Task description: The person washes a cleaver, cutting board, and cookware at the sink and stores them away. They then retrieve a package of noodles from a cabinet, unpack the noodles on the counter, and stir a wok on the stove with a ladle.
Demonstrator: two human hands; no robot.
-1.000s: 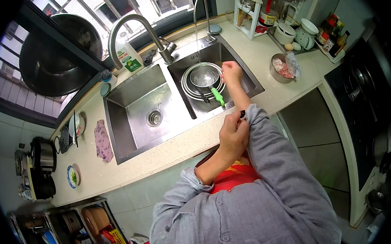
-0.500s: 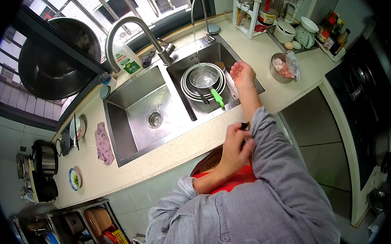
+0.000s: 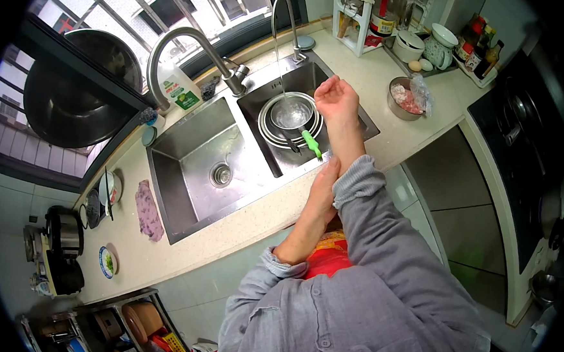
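Observation:
My right hand (image 3: 337,100) is raised over the right edge of the sink, palm up, fingers loosely curled and holding nothing. My left hand (image 3: 324,186) is against my right forearm, just below the rolled-up grey sleeve (image 3: 358,175); its fingertips are partly hidden there. In the right basin (image 3: 251,103), a fine-mesh strainer (image 3: 291,114) with a green handle (image 3: 310,143) rests over a dark-handled pan inside nested metal bowls (image 3: 263,124). A thin stream of water falls into the strainer from the slim faucet (image 3: 276,14).
The left basin (image 3: 193,151) has a larger faucet (image 3: 194,34) above it. A metal bowl of raw meat (image 3: 403,98) sits right of the sink. A purple cloth (image 3: 147,211) and a small bowl of chopped greens (image 3: 107,261) lie on the left counter. A stove (image 3: 510,145) stands far right.
My left hand has moved up from the right sleeve's cuff to the bare forearm. My right hand has shifted left, nearer the strainer. Water keeps running.

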